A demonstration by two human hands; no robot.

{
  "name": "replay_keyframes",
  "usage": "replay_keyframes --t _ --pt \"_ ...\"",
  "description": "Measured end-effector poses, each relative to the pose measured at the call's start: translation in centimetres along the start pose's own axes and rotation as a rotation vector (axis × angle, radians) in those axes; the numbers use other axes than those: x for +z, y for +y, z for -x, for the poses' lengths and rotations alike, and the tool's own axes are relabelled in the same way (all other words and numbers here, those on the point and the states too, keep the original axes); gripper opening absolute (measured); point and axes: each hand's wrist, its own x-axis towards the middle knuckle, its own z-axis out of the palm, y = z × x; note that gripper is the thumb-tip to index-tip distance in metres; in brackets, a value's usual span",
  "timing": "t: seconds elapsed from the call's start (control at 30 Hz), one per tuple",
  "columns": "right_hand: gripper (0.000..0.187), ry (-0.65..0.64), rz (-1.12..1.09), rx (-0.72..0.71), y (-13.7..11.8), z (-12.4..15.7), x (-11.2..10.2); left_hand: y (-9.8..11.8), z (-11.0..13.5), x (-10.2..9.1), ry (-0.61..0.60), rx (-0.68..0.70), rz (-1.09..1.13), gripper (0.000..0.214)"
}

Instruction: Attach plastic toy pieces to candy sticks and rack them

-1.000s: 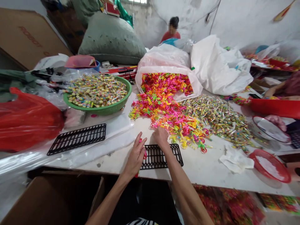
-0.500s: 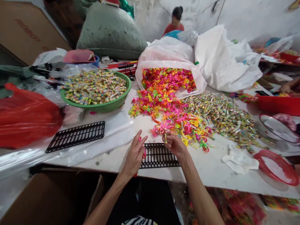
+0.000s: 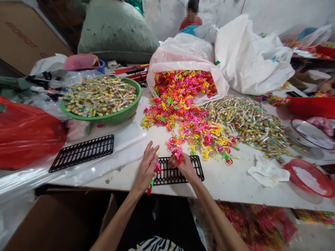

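Note:
A black plastic grid rack (image 3: 180,171) lies at the table's near edge, with both of my hands over it. My left hand (image 3: 146,167) rests at its left end and grips a small bundle of pink and green plastic pieces, fingers partly stretched. My right hand (image 3: 184,164) pinches a red and pink plastic ring toy above the rack's middle. Just beyond lies a heap of neon plastic ring toys (image 3: 183,115) spilling from a clear bag (image 3: 183,59). A spread of small wrapped candy tubes (image 3: 246,122) lies to the right of it.
A second black rack (image 3: 82,152) lies to the left. A green basket (image 3: 104,118) of candy tubes, a red bag (image 3: 28,132), a white sack (image 3: 248,59), red baskets (image 3: 309,177) and crumpled paper (image 3: 267,172) crowd the table. A person in red (image 3: 190,21) sits at the far side.
My right hand has come back from the neon heap to the rack with a red and pink piece in it. My left hand stayed at the rack's left end.

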Motion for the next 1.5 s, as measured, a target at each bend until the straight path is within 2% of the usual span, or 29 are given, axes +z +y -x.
replay_keyframes --t 0.13,0.37,0.57,0.63,0.73,0.83,0.9,0.97,1.07,1.13,1.27,1.5 --pt "0.007 0.07 0.033 -0.079 0.9 0.6 0.4 0.7 0.2 -0.6 0.076 -0.039 0.088 0.038" --pt "0.007 0.053 0.138 -0.102 1.2 2.1 0.6 0.8 1.2 -0.9 0.17 -0.001 0.151 0.039" --pt "0.003 0.091 0.237 -0.164 1.4 1.3 1.2 1.0 1.0 -0.7 0.136 -0.001 0.071 0.037" --pt "0.006 0.126 0.408 -0.177 1.0 1.1 0.7 1.1 1.0 -0.9 0.18 0.022 0.081 0.037" --pt "0.011 0.257 0.867 -0.13 -0.5 1.2 -1.4 1.0 0.9 -1.3 0.189 0.036 0.044 0.039" --pt "0.014 0.395 1.283 0.006 -2.1 1.4 -3.4 0.6 0.8 -1.4 0.057 0.02 -0.028 0.042" --pt "0.02 0.447 1.353 0.017 -2.7 1.5 -3.6 0.3 0.7 -1.1 -0.03 0.008 -0.047 0.043" --pt "0.022 0.341 1.282 -0.095 -2.5 1.4 -2.5 -0.1 0.6 -0.7 -0.068 0.001 -0.046 0.044" --pt "0.021 -0.002 1.154 -0.265 -1.2 0.7 0.4 -0.5 0.5 -0.2 -0.064 0.009 -0.045 0.045" --pt "0.02 -0.114 1.146 -0.313 -0.1 0.0 2.3 -0.6 0.4 0.0 -0.061 0.025 -0.066 0.045" --pt "0.015 -0.124 1.174 -0.347 1.3 -1.1 3.9 -0.8 0.4 -0.1 -0.071 0.053 -0.095 0.046" --pt "0.013 -0.12 0.977 -0.398 2.0 -2.0 3.5 -1.0 0.5 0.2 -0.079 0.06 -0.097 0.051"
